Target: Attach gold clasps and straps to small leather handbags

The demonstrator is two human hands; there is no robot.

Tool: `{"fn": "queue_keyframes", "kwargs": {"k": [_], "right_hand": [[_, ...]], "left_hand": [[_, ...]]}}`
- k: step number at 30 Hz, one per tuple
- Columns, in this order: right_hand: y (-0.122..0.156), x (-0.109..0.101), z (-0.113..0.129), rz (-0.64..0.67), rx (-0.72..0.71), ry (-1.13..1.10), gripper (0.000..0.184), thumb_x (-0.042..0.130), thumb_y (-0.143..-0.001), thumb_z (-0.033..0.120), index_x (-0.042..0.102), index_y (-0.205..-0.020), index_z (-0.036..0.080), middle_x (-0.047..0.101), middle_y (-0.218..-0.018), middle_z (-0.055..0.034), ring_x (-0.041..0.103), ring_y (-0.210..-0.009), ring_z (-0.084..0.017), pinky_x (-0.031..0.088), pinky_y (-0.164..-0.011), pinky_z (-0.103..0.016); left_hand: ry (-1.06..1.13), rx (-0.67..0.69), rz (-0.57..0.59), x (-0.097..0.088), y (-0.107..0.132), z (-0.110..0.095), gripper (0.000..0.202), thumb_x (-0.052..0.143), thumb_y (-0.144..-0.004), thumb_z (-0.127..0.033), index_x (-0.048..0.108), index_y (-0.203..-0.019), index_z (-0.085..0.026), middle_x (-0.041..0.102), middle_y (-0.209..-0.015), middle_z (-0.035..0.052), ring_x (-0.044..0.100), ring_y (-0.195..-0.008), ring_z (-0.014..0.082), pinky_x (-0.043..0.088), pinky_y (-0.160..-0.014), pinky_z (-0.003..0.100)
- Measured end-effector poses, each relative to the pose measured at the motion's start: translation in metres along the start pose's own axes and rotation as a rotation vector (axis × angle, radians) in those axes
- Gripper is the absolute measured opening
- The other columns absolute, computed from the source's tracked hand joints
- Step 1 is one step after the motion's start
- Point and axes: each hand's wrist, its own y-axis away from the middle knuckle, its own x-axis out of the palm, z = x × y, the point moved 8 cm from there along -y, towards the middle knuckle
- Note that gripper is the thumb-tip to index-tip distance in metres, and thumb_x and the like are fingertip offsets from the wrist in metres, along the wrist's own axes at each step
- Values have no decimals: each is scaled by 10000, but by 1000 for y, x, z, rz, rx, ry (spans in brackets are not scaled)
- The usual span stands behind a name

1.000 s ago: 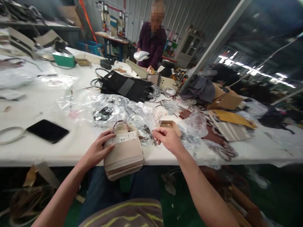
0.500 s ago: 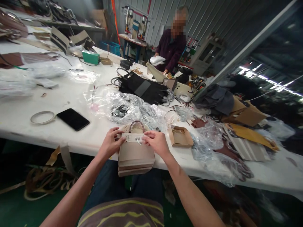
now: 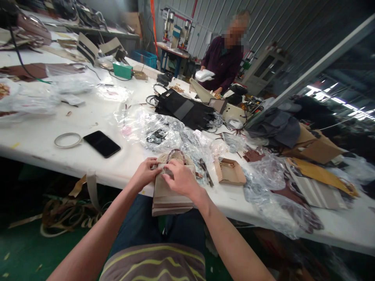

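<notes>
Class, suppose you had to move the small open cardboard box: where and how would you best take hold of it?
Probably pinch the near wall of the cardboard box, inside and out, coming from the near side. The box is open-topped, its thin walls standing up to be pinched. Bare tabletop lies before that wall, while clear plastic crowds the right.

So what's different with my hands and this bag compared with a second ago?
Your right hand has left the dark metal tool, now lying right of the beige handbag, and moved left across the handbag's upper part. Your left hand stays at the handbag's upper left; the smartphone stays put.
</notes>
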Motion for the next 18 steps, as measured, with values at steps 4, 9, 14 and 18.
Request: {"fn": "queue_keyframes", "kwargs": {"k": [4,9,14,18], "right_hand": [[-8,10,-1,41,-10,70,199,822,-1025,242,754,-1207,199,706,-1236,-107,666,-1180,-287,578,-998,-405],[-13,17,4,75,-104,156,92,742,-1074,210,722,-1159,179,694,-1219,-126,631,-1208,-306,561,-1054,-437],[-11,20,7,79,-108,216,75,696,-1100,222,698,-1155,171,677,-1235,-148,609,-1204,-319,557,-1032,-452],[-11,20,8,63,-103,201,56,683,-1100,209,699,-1143,176,686,-1225,-140,609,-1196,-315,553,-1032,-449]], "left_hand": [[23,2,-2,1,1,-2,464,749,-789,-590,907,-1053,-243,756,-1340,128,742,-1227,371,578,-1102,470],[-66,6,-43,-1,-1,-6,383,734,-801,-538,895,-953,-225,786,-1287,139,754,-1187,369,582,-1085,469],[-106,24,-43,2,-1,-11,299,713,-829,-484,877,-856,-235,812,-1236,112,752,-1192,353,588,-1066,427],[-36,32,2,1,1,-9,326,698,-818,-480,891,-889,-227,791,-1313,126,746,-1230,354,583,-1095,439]]}}
